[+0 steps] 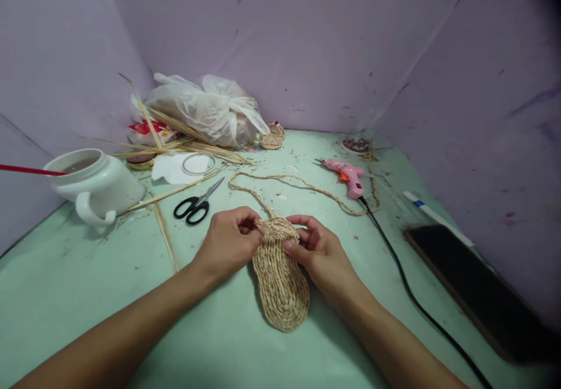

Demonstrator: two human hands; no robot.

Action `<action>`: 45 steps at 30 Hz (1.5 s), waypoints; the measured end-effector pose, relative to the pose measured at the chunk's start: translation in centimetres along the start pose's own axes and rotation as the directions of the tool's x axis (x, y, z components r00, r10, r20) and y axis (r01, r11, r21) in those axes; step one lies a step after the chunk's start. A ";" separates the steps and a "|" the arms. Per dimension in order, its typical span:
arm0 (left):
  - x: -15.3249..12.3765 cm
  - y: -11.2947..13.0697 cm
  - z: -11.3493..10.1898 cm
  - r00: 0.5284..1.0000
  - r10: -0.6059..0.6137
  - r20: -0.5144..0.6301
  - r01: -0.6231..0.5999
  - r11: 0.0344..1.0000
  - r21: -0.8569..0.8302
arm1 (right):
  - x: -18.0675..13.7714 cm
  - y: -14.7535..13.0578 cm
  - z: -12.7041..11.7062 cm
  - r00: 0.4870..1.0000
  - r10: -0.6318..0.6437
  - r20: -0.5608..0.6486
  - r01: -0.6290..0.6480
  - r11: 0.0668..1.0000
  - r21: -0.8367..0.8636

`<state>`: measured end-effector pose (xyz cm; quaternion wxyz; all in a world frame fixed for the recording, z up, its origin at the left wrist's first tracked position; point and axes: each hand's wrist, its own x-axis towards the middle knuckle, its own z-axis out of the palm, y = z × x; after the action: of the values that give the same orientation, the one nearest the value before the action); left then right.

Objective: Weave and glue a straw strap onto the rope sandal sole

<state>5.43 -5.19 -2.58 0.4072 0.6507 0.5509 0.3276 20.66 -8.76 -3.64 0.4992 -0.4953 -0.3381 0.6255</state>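
Note:
A sole-shaped piece of coiled, braided straw lies in front of me, its rounded end toward me. My left hand pinches its far left edge between thumb and fingertips. On the far right side my right hand grips it, thumb on top and fingers behind the edge. From the far end a braided straw cord runs out over the table and loops to the right. Beyond my right hand a pink hot glue gun lies on its side, a small red light showing on it.
Black-handled scissors lie left of my hands. Farther left, a white mug-like pot holds a red stick. Straw strips and a white plastic bag sit at the back. At right are a black cable and a dark phone.

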 end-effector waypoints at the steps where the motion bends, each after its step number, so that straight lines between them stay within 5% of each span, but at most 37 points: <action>1: 0.0 0.1 0.0 1.000 -0.001 -0.014 0.001 1.000 -0.014 | 0.0 0.0 0.0 1.000 0.004 0.006 -0.004 1.000 0.009; 9: 0.0 0.3 0.0 0.992 -0.057 -0.114 0.041 0.989 -0.140 | 0.5 0.2 -0.4 0.981 -0.117 -0.154 0.094 0.985 -0.145; 18: -0.2 0.3 0.1 0.997 -0.074 0.017 0.076 0.963 -0.258 | 0.4 0.5 -0.4 0.940 -0.242 -0.239 0.185 0.953 -0.240; 37: 0.3 -0.3 0.4 0.991 -0.130 -0.016 0.120 0.946 -0.301 | 0.5 0.4 -0.2 0.951 -0.230 -0.206 0.160 0.938 -0.308; 41: 0.5 -0.7 0.4 0.993 -0.115 -0.035 0.103 0.965 -0.242 | 0.1 -1.8 -1.6 0.961 -0.214 -0.173 0.126 0.902 -0.414; 45: 0.8 -1.2 0.2 0.992 -0.121 -0.029 0.114 0.977 -0.181 | -0.8 -6.0 -4.9 0.888 -0.374 -0.267 0.188 0.826 -0.532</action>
<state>5.23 -4.35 -3.72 0.4718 0.5710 0.5647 0.3640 27.05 -8.25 0.70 0.4978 -0.6551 -0.4591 0.3352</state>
